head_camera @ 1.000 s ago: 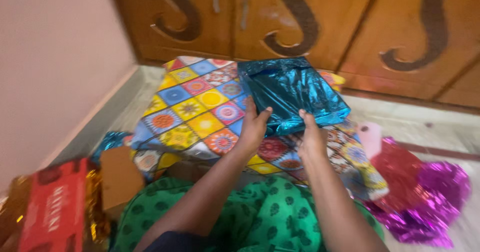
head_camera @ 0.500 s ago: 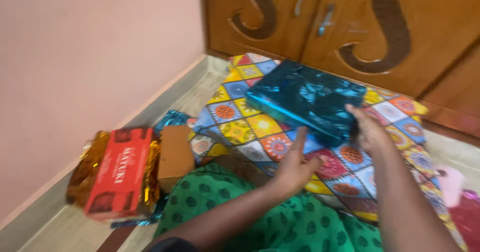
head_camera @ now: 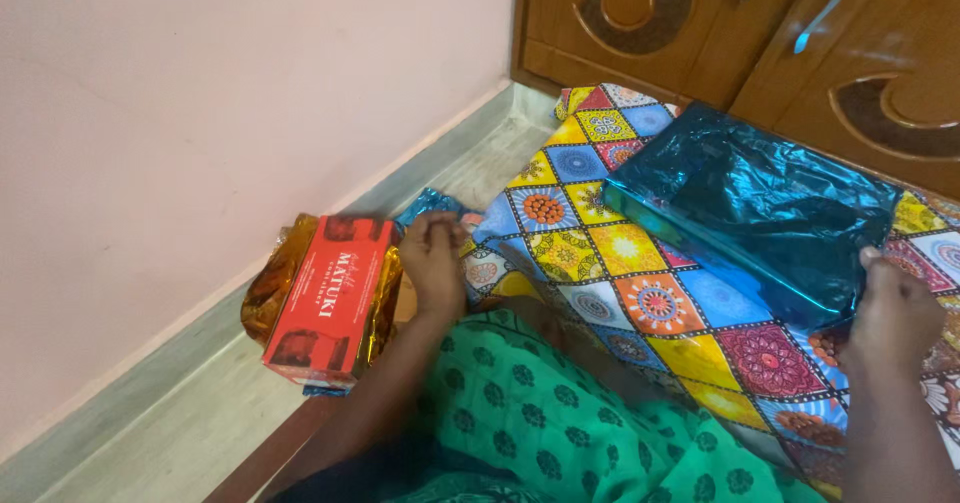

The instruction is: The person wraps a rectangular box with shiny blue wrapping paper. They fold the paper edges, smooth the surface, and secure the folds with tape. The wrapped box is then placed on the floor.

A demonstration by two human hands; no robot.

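Right hand (head_camera: 893,315) is curled on the edge of the blue foil parcel (head_camera: 760,208), atop patterned paper (head_camera: 640,283). Left hand (head_camera: 432,258) is loosely curled beside the red box (head_camera: 330,298), nothing grasped.

wrapped parcel (head_camera: 760,203) on patterned sheet (head_camera: 610,253), box (head_camera: 325,298) left beside wall (head_camera: 200,113)
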